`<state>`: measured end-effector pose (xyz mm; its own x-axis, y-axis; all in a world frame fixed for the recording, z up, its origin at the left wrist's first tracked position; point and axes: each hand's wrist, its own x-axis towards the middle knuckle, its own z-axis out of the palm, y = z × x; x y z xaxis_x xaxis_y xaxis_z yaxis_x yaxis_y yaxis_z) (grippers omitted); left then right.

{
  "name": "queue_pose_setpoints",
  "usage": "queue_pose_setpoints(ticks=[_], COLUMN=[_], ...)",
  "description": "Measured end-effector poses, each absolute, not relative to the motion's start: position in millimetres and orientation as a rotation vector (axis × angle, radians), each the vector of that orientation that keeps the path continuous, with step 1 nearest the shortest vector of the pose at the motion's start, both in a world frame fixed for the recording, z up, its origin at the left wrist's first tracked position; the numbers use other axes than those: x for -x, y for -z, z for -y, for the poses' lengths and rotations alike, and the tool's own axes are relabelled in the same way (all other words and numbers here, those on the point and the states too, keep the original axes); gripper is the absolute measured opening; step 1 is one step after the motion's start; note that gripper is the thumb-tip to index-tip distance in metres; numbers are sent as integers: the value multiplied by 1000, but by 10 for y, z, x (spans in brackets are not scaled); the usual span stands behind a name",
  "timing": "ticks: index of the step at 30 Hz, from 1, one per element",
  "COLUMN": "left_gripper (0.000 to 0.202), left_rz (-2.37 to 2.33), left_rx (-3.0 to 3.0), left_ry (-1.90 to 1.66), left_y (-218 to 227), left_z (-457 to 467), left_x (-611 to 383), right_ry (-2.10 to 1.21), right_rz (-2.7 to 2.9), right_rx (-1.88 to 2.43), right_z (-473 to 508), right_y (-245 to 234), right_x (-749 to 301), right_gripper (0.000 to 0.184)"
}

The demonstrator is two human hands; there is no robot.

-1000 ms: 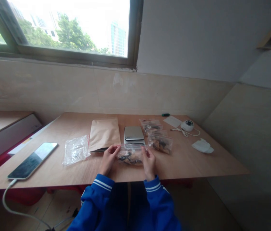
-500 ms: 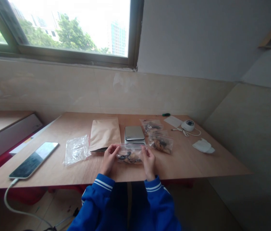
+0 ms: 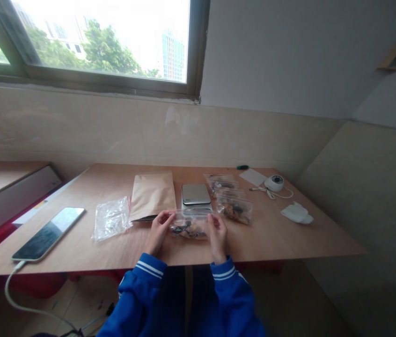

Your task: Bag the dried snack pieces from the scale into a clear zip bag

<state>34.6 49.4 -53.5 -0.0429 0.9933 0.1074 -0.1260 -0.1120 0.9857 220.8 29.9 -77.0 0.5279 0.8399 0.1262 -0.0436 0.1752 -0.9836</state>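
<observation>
A clear zip bag with dark and brown pieces inside lies at the table's near edge. My left hand pinches its left end and my right hand pinches its right end, fingers closed on the top strip. Just behind the bag stands a small silver scale. A brown paper pouch lies flat to the left of the scale. Right of the scale lie two more filled zip bags.
A pile of empty clear bags and a phone on a white cable lie at the left. A white round device, a card and a white cloth lie at the right. The wooden table meets a tiled wall.
</observation>
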Motion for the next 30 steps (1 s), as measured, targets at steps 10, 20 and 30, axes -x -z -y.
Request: queue_pose_setpoints(ticks=[10,20,30], left_gripper=[31,31,37], left_rz=[-1143,-1122,-1080], left_rx=[-1224,-1247,-1202], left_ry=[-1399,-1402,-1368], left_y=[508,508,482], left_z=[-475,-468,-461], left_x=[-339,-346,-372], right_ry=[-665,-858,-761], right_rz=[862,942,957], right_rx=[1218,1152,1138], right_z=[-286,-256,-247], right_y=[822,719,690], right_x=[-2229,-2171,-2142], right_gripper=[40,37,33])
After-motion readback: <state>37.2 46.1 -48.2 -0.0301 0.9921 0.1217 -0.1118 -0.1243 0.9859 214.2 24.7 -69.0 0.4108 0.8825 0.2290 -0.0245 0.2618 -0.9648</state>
